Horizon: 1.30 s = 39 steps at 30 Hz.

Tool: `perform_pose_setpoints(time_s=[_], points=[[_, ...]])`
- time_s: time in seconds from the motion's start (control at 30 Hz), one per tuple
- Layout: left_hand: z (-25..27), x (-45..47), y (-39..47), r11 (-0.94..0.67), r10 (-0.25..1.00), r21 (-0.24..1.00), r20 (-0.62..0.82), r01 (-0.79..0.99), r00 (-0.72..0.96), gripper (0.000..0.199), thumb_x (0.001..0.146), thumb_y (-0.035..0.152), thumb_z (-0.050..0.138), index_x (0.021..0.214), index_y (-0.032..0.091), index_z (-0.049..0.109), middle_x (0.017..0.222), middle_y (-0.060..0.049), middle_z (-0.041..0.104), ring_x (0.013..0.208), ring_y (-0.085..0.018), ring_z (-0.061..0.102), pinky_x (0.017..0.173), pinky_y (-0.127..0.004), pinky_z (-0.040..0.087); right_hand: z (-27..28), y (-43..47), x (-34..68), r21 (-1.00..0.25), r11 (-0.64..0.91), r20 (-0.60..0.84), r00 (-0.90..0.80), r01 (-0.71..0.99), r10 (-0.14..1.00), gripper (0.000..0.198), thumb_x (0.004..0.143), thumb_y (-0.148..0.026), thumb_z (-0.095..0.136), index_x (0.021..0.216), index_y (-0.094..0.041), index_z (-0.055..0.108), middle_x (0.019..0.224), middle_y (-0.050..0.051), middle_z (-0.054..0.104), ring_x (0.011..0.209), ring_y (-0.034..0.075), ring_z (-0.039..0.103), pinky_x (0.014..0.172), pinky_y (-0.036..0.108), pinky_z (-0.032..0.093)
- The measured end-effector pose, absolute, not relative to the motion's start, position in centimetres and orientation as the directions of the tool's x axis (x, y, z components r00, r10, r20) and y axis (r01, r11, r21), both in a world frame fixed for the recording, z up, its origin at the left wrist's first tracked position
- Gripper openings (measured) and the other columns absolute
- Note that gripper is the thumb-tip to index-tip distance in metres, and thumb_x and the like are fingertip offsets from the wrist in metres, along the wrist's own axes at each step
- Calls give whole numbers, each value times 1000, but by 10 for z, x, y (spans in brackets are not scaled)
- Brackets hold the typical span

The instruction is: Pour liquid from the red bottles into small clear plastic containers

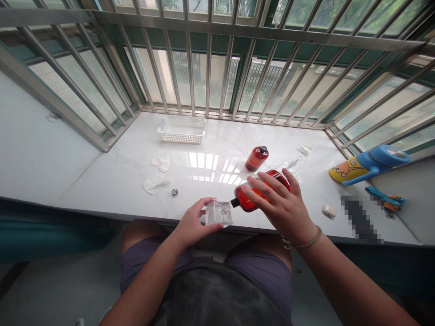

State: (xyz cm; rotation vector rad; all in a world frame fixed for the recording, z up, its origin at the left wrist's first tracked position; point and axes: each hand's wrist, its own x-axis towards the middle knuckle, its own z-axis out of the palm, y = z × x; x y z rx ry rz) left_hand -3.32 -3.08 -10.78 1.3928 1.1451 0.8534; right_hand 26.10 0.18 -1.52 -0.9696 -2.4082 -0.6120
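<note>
My left hand (192, 224) grips a small clear plastic container (218, 213) by its sides, near the counter's front edge. Tipped toward it, a red-amber bottle (245, 198) lies in the grasp of my right hand (283, 203), fingers over its top side. The bottle's black neck points left, close beside the container's right side; whether liquid is flowing I cannot tell. Behind it is a second red-amber bottle (257, 159) with a black cap. A small dark round cap (174, 192) lies left of the container.
On the white counter (112, 181) are a white basket (181, 137), crumpled white tissues (155, 183), clear plastic (292, 164) and a small pale block (329, 211). A blue-yellow flask (369, 165) and a blue-orange tool (387, 198) lie rightward. Metal bars (209, 77) line the back.
</note>
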Motion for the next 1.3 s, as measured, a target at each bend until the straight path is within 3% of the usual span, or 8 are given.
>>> perform_pose_setpoints(time_s=[0.4, 1.3], points=[[-110, -33, -30, 56, 955, 980, -108, 190, 275, 76, 75, 43, 96, 141, 26, 64, 147, -11, 67, 131, -34, 67, 116, -49, 54, -10, 4, 259, 306, 646, 557, -682, 699, 474, 48, 101, -6, 67, 143, -30, 65, 141, 1, 76, 138, 27, 65, 134, 61, 26], [-114, -31, -31, 74, 955, 984, -117, 162, 273, 77, 75, 44, 97, 142, 26, 64, 147, -13, 67, 130, -35, 69, 115, -50, 55, -4, 5, 257, 313, 654, 529, -698, 689, 483, 50, 102, -6, 65, 144, -34, 63, 142, -1, 74, 141, 25, 62, 136, 60, 20]])
